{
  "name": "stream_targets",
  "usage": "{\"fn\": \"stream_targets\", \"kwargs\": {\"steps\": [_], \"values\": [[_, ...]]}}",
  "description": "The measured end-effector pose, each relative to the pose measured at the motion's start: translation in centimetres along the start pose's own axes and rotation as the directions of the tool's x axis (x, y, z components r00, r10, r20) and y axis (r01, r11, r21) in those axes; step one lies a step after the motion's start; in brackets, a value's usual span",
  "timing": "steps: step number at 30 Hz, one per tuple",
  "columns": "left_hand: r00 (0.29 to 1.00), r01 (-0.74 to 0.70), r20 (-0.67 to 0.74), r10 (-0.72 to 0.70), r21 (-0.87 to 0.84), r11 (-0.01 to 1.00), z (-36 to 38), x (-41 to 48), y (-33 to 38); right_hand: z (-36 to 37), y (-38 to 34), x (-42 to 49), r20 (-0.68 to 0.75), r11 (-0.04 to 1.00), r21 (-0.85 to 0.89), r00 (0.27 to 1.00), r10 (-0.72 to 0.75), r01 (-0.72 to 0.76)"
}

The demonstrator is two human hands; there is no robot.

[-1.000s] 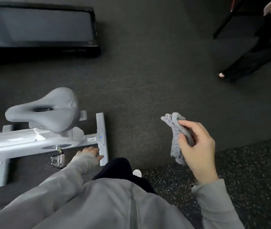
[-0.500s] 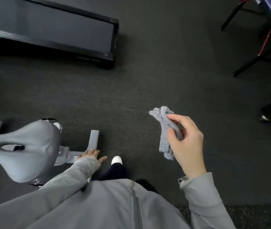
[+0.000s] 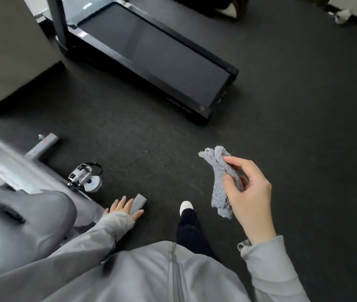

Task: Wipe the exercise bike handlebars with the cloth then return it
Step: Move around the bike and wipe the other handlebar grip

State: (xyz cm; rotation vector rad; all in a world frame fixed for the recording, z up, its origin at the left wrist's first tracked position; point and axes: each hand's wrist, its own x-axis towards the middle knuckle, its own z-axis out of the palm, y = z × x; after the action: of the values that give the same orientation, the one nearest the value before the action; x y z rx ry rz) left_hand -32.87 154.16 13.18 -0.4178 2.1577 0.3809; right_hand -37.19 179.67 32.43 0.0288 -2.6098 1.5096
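A grey fluffy cloth (image 3: 220,171) hangs bunched from my right hand (image 3: 249,192), pinched between thumb and fingers at the right of the view. The grey exercise bike (image 3: 16,171) stands at the left; its saddle (image 3: 25,223) fills the lower left, with a pedal (image 3: 81,174) and a floor bar end (image 3: 139,202) beyond. The handlebars are out of view. My left hand (image 3: 124,208) hangs with fingers spread in front of the bar end, holding nothing.
A black treadmill (image 3: 151,55) lies on the dark carpet ahead, running from upper left to centre. My foot in a white shoe (image 3: 186,207) is on the floor between my hands. A light wall (image 3: 5,46) stands at the far left.
The view has swung round the back of the bike, so the saddle sits lower left and the treadmill is closer and angled. My right hand still holds the cloth; my left fingers have spread.
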Motion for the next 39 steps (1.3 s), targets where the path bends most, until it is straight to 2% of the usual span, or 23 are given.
{"fn": "stream_targets", "kwargs": {"steps": [3,7,9,14,22,29,39], "values": [[0.995,0.094,-0.023,-0.098,-0.144,0.985,-1.6,1.9,2.2,-0.6,1.2,6.7,0.125,0.997,0.007,0.989,-0.075,0.075],[0.976,0.126,-0.139,-0.169,-0.272,0.954,-3.2,3.2,5.4,-1.3,2.1,14.6,0.258,0.988,0.040,0.954,-0.154,0.149],[0.961,0.137,-0.185,-0.205,-0.325,0.936,-4.4,3.6,6.7,-1.0,2.2,18.1,0.306,0.985,0.044,0.936,-0.171,0.166],[0.925,0.235,-0.193,-0.326,-0.385,0.892,-7.0,5.2,7.4,2.0,1.3,24.5,0.423,0.978,0.146,0.884,-0.196,0.147],[0.909,0.317,-0.083,-0.409,-0.500,0.806,-13.5,12.0,5.7,12.0,-3.1,33.1,0.552,0.942,0.212,0.764,-0.335,0.260],[0.863,0.319,-0.106,-0.493,-0.642,0.697,-21.5,15.8,1.0,21.5,-9.0,39.0,0.643,0.912,0.241,0.649,-0.406,0.331],[0.767,0.411,-0.010,-0.641,-0.760,0.504,-26.8,17.4,-4.8,34.5,-15.6,44.7,0.767,0.884,0.357,0.445,-0.462,0.304]]}}
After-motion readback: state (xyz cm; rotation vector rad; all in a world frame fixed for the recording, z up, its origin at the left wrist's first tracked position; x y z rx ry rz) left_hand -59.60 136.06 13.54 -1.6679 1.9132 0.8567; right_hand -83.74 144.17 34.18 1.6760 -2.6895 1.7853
